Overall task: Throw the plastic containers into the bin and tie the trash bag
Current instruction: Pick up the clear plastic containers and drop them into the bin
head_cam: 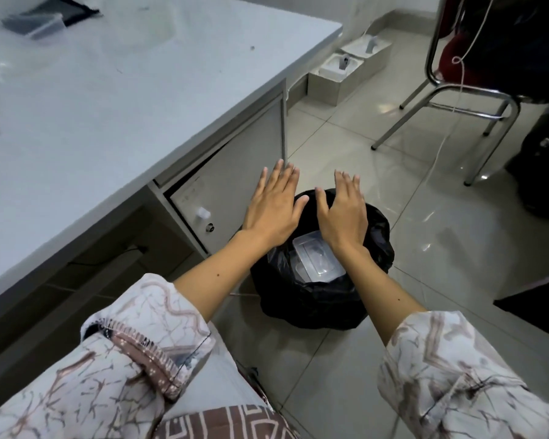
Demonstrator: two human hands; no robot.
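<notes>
I am holding both hands flat over the bin, fingers straight and slightly spread, gripping nothing. My left hand (273,207) is hovering over the near-left part of the rim; my right hand (343,213) is just beside it, thumbs nearly meeting. Below my wrists, clear plastic containers (316,258) are lying inside the black trash bag (314,302), which is lining the bin and draping over its sides.

I judge the throwing step is mostly done and the tying is coming up. One more container (35,23) seems to be sitting on the table (108,90), well beyond my left fingertips, though it is blurred and I cannot be sure it belongs to the job. Next I am needing to lower my fingers to the bag's edge, gather the loose film on both sides and draw it up.

My palms are hiding the far rim, and the bin itself is wholly covered by the bag.
</notes>
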